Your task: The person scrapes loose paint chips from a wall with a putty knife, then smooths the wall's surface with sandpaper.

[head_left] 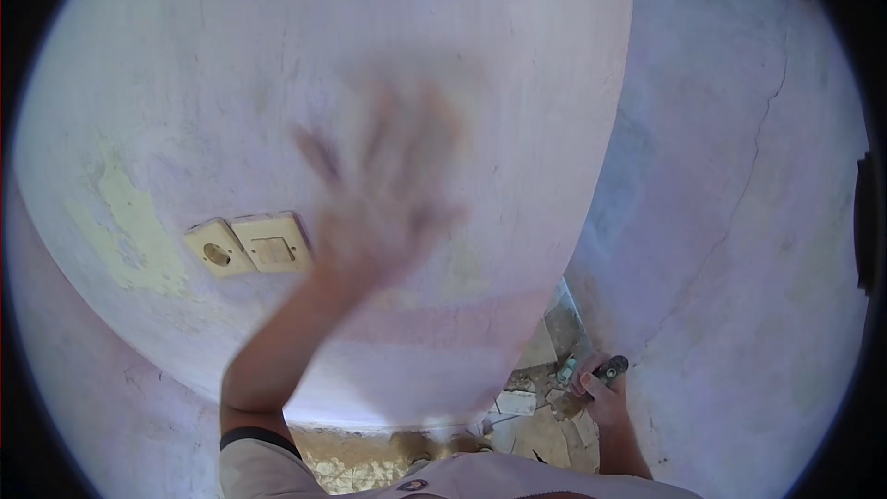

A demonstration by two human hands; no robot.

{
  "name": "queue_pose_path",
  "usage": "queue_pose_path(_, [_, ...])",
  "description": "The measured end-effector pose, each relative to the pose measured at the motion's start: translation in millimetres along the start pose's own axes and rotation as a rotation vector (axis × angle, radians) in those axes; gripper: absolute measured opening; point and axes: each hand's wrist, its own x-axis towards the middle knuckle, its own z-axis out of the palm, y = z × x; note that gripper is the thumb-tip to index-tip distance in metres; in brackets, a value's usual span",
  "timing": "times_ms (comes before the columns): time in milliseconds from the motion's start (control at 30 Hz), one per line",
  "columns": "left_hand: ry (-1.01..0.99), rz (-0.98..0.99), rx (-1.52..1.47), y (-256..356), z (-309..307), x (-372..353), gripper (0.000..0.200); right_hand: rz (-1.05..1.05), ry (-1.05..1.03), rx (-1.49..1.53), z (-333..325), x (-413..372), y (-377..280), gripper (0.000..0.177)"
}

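Note:
My left hand [383, 185] is raised in front of the painted wall [517, 129], smeared by motion. Its fingers point up and are spread, the thumb out to the right. A pale grey-brown blur lies around the fingertips. Low on the right, my right hand [602, 397] is closed round a dark cylindrical tool [612, 368] with a round end; the fist hides part of it, and I cannot tell its kind. A small pale teal object [566, 370] shows just left of that hand.
A yellowed socket [219, 248] and switch [273, 242] sit left of my left forearm. Paint has flaked at a greenish patch [129, 217]. Another wall [721, 176] with a long crack stands on the right. Broken pieces [545, 430] litter the floor below. A dark object [866, 222] edges the right.

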Motion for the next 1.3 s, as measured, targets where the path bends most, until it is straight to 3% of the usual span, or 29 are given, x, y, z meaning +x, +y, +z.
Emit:
queue_pose_path(100, [0.276,-0.244,0.207,-57,-39,60,0.075,-0.106,-0.080,0.057,31,24,-17,0.019])
queue_pose_path(200, [0.282,-0.344,0.240,-34,-31,65,0.077,-0.303,-0.258,0.015,59,56,-49,0.024])
queue_pose_path(233, [0.228,-0.255,0.183,-5,-12,50,0.080,-0.391,-0.292,0.016,68,65,-65,0.025])
queue_pose_path(300, [-0.090,-0.108,-0.021,65,14,-2,0.077,-0.560,-0.341,0.169,76,77,-93,0.025])
queue_pose_path(367, [-0.121,0.050,-0.143,124,77,-99,0.070,-0.646,-0.402,0.158,83,81,-119,0.028])
queue_pose_path(433, [-0.358,-0.162,-0.432,151,107,-186,0.067,-0.686,-0.456,0.153,84,87,-125,0.029])
queue_pose_path(500, [-0.253,-0.345,-0.140,159,133,-265,0.077,-0.656,-0.480,0.158,84,82,-115,0.031])
queue_pose_path(567, [-0.526,-0.814,-0.268,144,139,-316,0.082,-0.527,-0.458,0.163,80,78,-97,0.030])
queue_pose_path(633, [-0.220,-1.019,-0.260,112,141,-341,0.090,-0.420,-0.450,0.172,74,76,-80,0.029])
queue_pose_path(700, [0.106,-1.097,-0.272,57,133,-331,0.090,-0.364,-0.424,0.170,69,71,-67,0.029])
queue_pose_path(733, [0.217,-1.234,-0.235,22,120,-311,0.085,-0.329,-0.413,0.165,68,69,-62,0.029])
queue_pose_path(800, [0.526,-1.319,-0.279,-54,116,-307,0.067,-0.281,-0.382,0.186,69,64,-55,0.030])
queue_pose_path(867, [0.687,-1.348,-0.386,-89,100,-287,0.065,-0.249,-0.385,0.185,72,64,-50,0.030])
queue_pose_path(900, [0.560,-1.421,-0.266,-80,100,-273,0.064,-0.249,-0.396,0.181,74,65,-48,0.030])
queue_pose_path(933, [0.472,-1.266,-0.082,-55,112,-267,0.069,-0.254,-0.404,0.182,77,65,-45,0.031])
queue_pose_path(1000, [0.329,-0.985,-0.261,43,118,-266,0.082,-0.233,-0.419,0.189,79,56,-40,0.031])
queue_pose_path(1067, [0.041,-0.730,-0.322,127,117,-300,0.087,-0.215,-0.419,0.186,85,48,-26,0.031])
queue_pose_path(1100, [-0.100,-0.604,-0.360,141,120,-315,0.090,-0.190,-0.423,0.185,90,47,-20,0.030])
queue_pose_path(1167, [-0.042,-0.809,-0.260,86,129,-356,0.090,-0.150,-0.433,0.172,102,52,-8,0.028])
queue_pose_path(1233, [0.067,-1.184,-0.194,-3,114,-371,0.088,-0.102,-0.413,0.161,104,58,2,0.025])
queue_pose_path(1300, [0.405,-1.429,-0.371,-80,83,-364,0.092,-0.066,-0.371,0.167,111,52,11,0.022])
